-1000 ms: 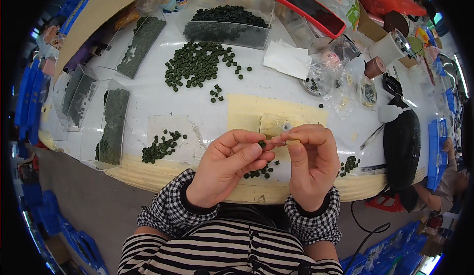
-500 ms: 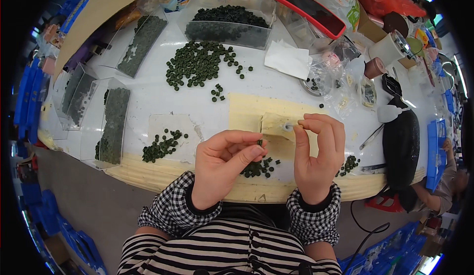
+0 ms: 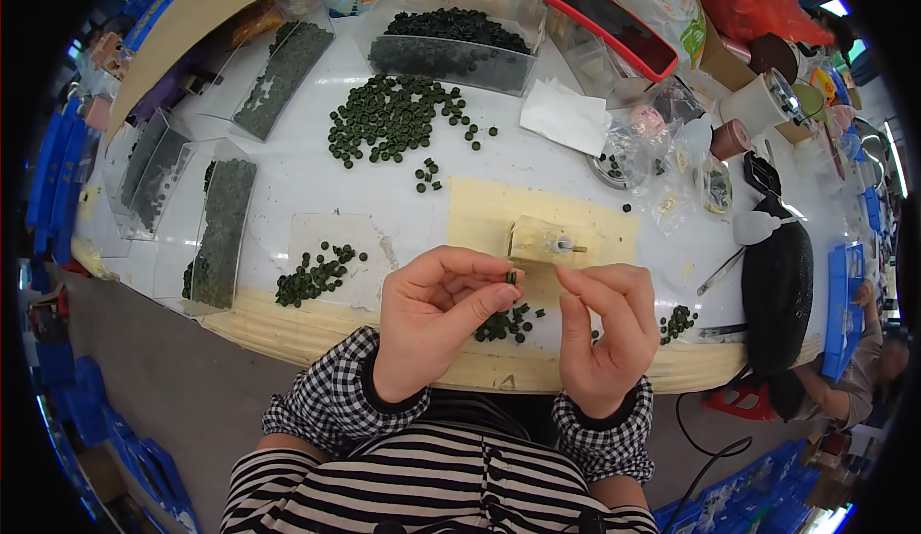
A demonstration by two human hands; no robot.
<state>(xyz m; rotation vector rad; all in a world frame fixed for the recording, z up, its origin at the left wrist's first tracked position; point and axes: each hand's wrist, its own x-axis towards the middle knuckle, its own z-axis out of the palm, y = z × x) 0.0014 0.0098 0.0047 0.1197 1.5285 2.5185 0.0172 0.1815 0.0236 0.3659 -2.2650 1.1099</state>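
Note:
My left hand (image 3: 436, 318) pinches a small dark green ring (image 3: 511, 276) between thumb and forefinger, just left of a pale wooden block (image 3: 537, 241) with a metal pin (image 3: 567, 244) sticking out of it. My right hand (image 3: 604, 328) hovers beside it with the fingers curled and apart, holding nothing I can see, its forefinger just under the block. A small heap of green rings (image 3: 507, 323) lies on the table below both hands.
A big scatter of green rings (image 3: 393, 117) lies mid-table, another on a clear sheet (image 3: 312, 275) at the left. Clear trays (image 3: 223, 227) of rings line the left edge. A clear box (image 3: 451, 40), a red-rimmed lid (image 3: 604, 21), tape rolls (image 3: 763, 102) and a black object (image 3: 777, 280) stand around.
My hands have drawn apart. The right hand has dropped away from the block's pin and opened, while the left keeps a green ring pinched near the block.

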